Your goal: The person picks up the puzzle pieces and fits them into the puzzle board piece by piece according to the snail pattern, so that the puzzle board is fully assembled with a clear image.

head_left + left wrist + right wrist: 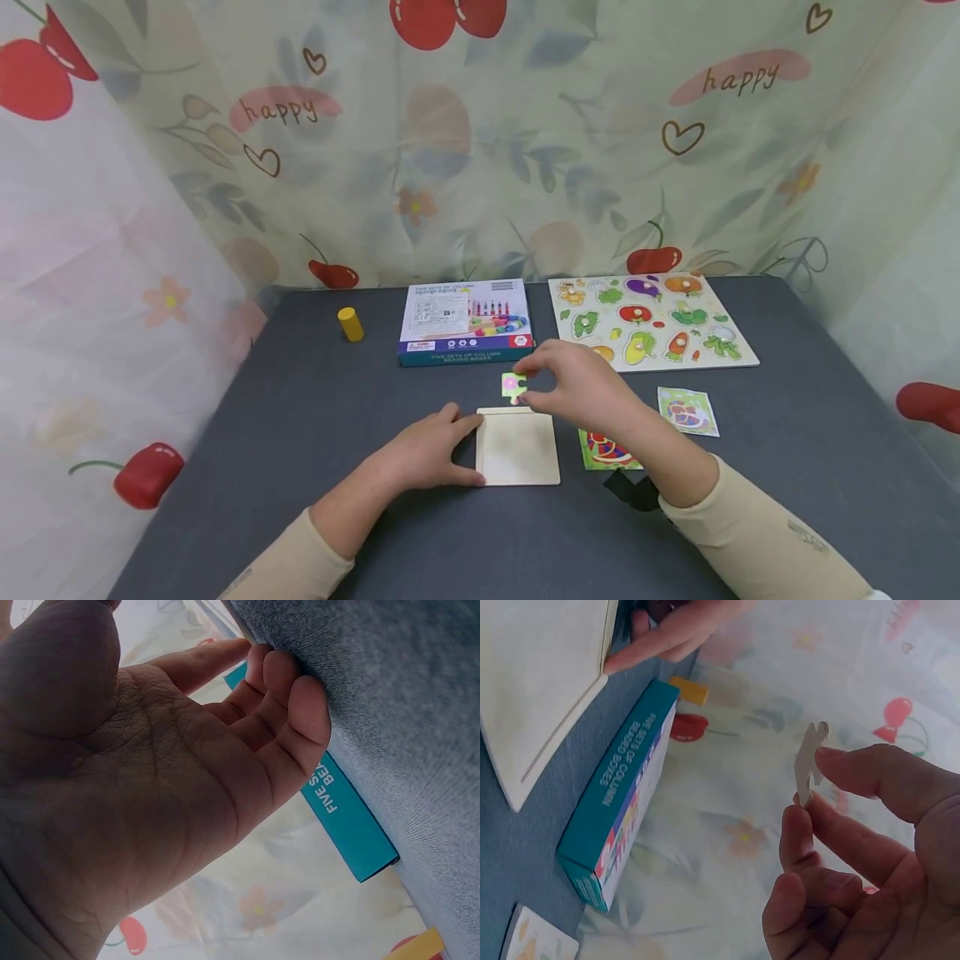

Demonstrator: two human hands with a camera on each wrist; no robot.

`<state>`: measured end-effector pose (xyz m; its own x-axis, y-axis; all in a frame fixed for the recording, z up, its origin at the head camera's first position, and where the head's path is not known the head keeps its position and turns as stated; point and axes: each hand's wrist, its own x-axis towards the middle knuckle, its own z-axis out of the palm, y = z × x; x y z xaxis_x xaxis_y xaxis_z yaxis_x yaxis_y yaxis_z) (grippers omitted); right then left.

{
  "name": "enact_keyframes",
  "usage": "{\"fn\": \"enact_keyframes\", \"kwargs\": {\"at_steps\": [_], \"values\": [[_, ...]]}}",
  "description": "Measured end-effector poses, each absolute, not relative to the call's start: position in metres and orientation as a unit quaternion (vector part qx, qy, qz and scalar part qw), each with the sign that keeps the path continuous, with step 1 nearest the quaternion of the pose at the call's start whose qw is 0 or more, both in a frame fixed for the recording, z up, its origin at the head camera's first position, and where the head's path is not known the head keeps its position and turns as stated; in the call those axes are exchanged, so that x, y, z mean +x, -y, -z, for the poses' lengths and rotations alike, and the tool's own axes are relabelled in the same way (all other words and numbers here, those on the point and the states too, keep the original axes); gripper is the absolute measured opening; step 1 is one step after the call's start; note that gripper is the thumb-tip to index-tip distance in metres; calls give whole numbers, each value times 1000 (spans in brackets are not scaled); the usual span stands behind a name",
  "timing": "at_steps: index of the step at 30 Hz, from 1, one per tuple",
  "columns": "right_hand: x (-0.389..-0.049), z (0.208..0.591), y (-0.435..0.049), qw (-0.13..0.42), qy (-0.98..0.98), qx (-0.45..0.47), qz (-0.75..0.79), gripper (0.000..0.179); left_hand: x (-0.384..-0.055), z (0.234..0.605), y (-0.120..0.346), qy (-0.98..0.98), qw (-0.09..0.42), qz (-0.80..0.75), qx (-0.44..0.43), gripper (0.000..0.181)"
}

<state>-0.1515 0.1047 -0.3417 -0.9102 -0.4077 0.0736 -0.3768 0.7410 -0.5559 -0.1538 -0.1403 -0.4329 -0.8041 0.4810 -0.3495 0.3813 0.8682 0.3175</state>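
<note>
In the head view, my right hand (585, 387) pinches a small green jigsaw puzzle piece (511, 385) with a pink spot between thumb and index finger. It is held upright beyond the far edge of a pale wooden puzzle tray (517, 450). The right wrist view gives the puzzle piece (805, 766) nearly edge-on, with its bare wood side showing. My left hand (427, 450) rests at the tray's left side, index fingertip at the far corner and thumb at the near one. Its other fingers are loosely bent in the left wrist view.
Behind the tray lies a boxed bead set (465, 325). A vegetable peg board (652, 321) is at back right, a yellow cylinder (350, 324) at back left. Right of the tray are a colourful picture piece (607, 450), partly under my forearm, and a picture card (687, 412).
</note>
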Motion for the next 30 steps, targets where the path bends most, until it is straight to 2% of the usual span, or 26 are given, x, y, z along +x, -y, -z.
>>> {"fn": "enact_keyframes", "kwargs": {"at_steps": [12, 30], "values": [[-159, 361, -79, 72, -929, -202, 301, 31, -154, 432, 142, -941, 208, -124, 238, 93], [-179, 403, -71, 146, -917, -173, 328, 25, -154, 432, 144, -938, 205, -120, 250, 94]]}}
